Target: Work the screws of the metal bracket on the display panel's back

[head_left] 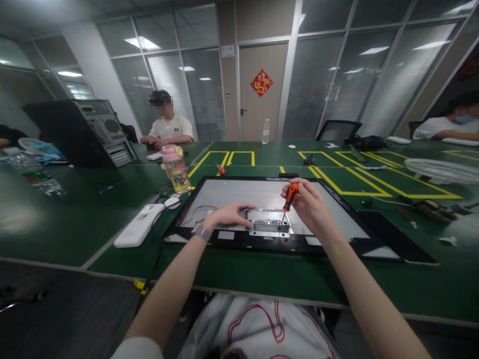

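A monitor panel with a black frame lies flat on the table before me, its pale back facing up. A silvery metal bracket sits at its near middle edge. My left hand grips the bracket's left end, thumb in front and fingers behind. In my right hand is an orange-and-black screwdriver, held nearly upright by the handle. The screwdriver's shaft points down to the bracket's right end; whether its tip sits in a screw is too small to tell.
Left of the panel are a white power bank-like device with a cable and a pink-lidded bottle. A black computer case stands farther left. A black flat piece lies right. Across the green table sits another person.
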The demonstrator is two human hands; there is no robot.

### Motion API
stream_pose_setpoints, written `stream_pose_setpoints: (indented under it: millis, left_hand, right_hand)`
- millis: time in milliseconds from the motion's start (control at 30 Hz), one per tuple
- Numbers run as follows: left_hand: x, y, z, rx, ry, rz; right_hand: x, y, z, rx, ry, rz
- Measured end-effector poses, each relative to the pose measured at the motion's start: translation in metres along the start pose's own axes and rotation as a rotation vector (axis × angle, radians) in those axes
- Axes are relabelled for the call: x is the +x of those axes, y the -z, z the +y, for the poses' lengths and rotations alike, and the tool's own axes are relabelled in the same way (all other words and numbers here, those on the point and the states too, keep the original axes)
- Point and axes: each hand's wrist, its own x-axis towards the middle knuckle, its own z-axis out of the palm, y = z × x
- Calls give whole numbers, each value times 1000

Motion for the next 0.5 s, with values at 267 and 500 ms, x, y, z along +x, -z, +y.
stream_pose_setpoints:
  millis: [267, 500]
  left_hand:
    - [1, 0, -1, 7, 2, -1]
    - [1, -1, 0, -12, -10, 9]
  right_hand:
    - [-1, -2, 1, -114, 79, 16]
    - [-1, -1, 3, -295, 189, 83]
